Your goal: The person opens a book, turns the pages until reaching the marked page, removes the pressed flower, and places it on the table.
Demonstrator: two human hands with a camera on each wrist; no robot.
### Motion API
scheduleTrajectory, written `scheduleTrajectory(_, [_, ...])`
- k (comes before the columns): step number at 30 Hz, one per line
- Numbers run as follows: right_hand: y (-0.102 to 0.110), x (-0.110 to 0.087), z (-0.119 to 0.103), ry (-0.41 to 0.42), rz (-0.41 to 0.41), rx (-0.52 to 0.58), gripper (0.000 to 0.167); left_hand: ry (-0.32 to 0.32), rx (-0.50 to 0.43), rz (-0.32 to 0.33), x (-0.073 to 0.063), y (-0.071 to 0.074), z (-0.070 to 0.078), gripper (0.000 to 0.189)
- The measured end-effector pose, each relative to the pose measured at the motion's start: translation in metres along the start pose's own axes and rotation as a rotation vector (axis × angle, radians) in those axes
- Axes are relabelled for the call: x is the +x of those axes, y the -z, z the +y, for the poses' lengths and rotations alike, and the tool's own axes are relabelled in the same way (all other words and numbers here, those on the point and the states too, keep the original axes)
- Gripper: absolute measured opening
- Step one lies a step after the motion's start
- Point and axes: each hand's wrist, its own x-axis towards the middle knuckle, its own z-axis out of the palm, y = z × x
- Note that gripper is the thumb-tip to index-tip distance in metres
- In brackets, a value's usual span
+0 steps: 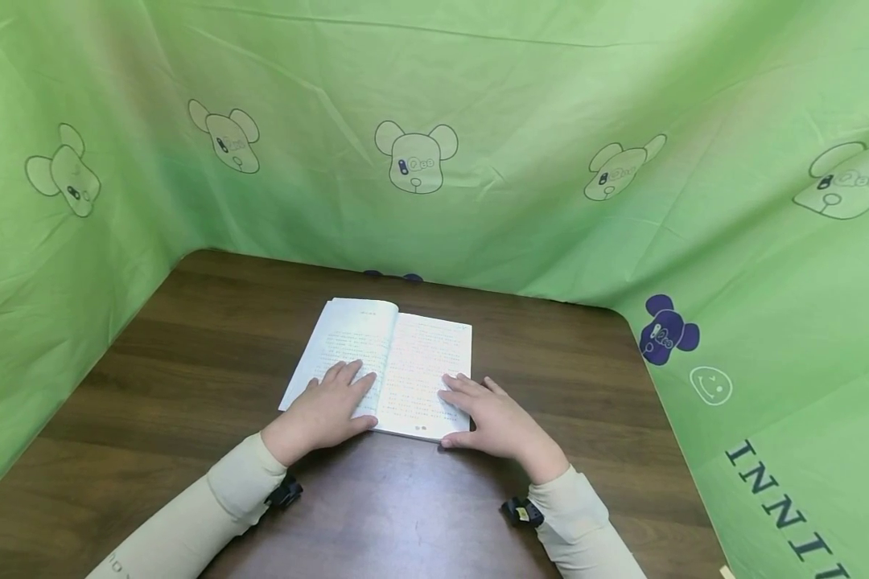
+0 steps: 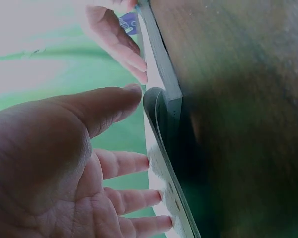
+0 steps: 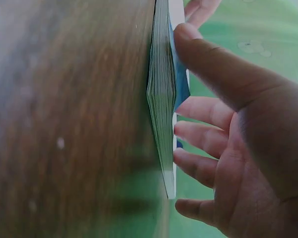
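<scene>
An open book point(image 1: 423, 346) with printed white pages lies on the brown wooden table. My left hand point(image 1: 326, 410) rests on the lower part of its left page, fingers spread and thumb by the bottom edge near the spine. At the lower right corner is my right hand point(image 1: 500, 422), its fingertips on the right page. From the left wrist view, the left page curves up beside the spine, and the left fingertips point(image 2: 156, 198) touch it. The right wrist view shows the book's thick page block point(image 3: 161, 84) edge-on, with the right thumb point(image 3: 208, 54) over its near edge.
Green cloth point(image 1: 420, 225) printed with bear heads hangs behind the table and along both sides. The tabletop point(image 1: 188, 346) has rounded far corners. A dark wrist device point(image 1: 284, 492) sits at the left sleeve, another device point(image 1: 523, 512) at the right.
</scene>
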Motion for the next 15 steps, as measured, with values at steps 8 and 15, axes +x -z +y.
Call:
scheduleTrajectory(8, [0.000,-0.001,0.002,0.020,-0.002,0.014,0.075,0.011,-0.008,0.004,0.000,-0.003,0.001,0.073])
scheduleTrajectory(15, [0.010,-0.004,0.004,0.094,-0.007,-0.018,0.036,0.023,-0.017,-0.006,0.001,-0.002,0.004,0.073])
